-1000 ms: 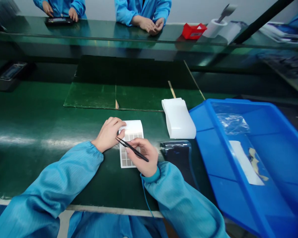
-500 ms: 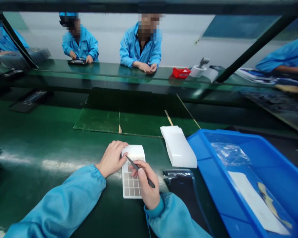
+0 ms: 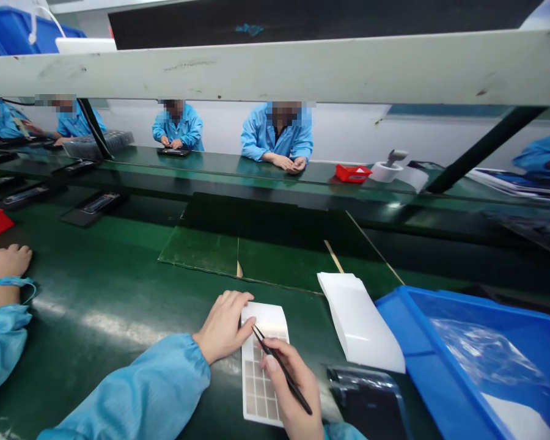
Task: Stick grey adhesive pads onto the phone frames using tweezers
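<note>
A white sheet with a grid of small square labels point(image 3: 261, 391) lies on the green belt point(image 3: 96, 318) in front of me. My left hand point(image 3: 223, 325) rests on the sheet's upper left corner, fingers curled, thumb pressing the sheet. My right hand point(image 3: 293, 391) is closed round black tweezers point(image 3: 282, 370), whose tips touch the sheet near my left thumb. Whether the tips hold a label is too small to tell.
A stack of white sheets point(image 3: 360, 321) lies right of the label sheet. A blue bin point(image 3: 412, 342) with a clear bag stands at right, a dark bag point(image 3: 369, 403) before it. A co-worker's hand point(image 3: 7, 263) rests at left. Other people sit across the line; a red tray point(image 3: 352, 173) is there.
The camera has tilted upward, so hands and sheet sit lower in view. My hands stay on the sheet; the tweezers have swung more upright, tips still near the left thumb.
</note>
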{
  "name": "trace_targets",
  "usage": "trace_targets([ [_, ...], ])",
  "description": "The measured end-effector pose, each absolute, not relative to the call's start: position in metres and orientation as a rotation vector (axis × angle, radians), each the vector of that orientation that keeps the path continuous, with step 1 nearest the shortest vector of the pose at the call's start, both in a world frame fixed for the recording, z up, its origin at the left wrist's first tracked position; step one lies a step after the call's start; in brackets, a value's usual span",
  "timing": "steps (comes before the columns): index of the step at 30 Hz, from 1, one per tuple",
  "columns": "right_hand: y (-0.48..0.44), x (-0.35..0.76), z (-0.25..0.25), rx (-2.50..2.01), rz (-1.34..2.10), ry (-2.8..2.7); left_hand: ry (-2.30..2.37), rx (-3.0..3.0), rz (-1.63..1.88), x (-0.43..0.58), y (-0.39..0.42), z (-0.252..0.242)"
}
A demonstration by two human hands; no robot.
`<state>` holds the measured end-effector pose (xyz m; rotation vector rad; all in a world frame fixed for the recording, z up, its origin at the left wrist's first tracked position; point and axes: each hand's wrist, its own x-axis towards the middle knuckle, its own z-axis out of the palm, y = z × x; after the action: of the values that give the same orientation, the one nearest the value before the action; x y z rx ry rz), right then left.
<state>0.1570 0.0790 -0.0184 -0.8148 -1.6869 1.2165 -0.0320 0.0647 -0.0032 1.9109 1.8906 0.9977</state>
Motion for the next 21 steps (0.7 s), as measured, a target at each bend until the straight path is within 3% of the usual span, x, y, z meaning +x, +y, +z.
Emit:
trace_targets([
  [21,0.088,0.157,-0.028,-0.906,1.164,-1.704,1.914,1.851,0.962,-0.033,0.066,0.008],
])
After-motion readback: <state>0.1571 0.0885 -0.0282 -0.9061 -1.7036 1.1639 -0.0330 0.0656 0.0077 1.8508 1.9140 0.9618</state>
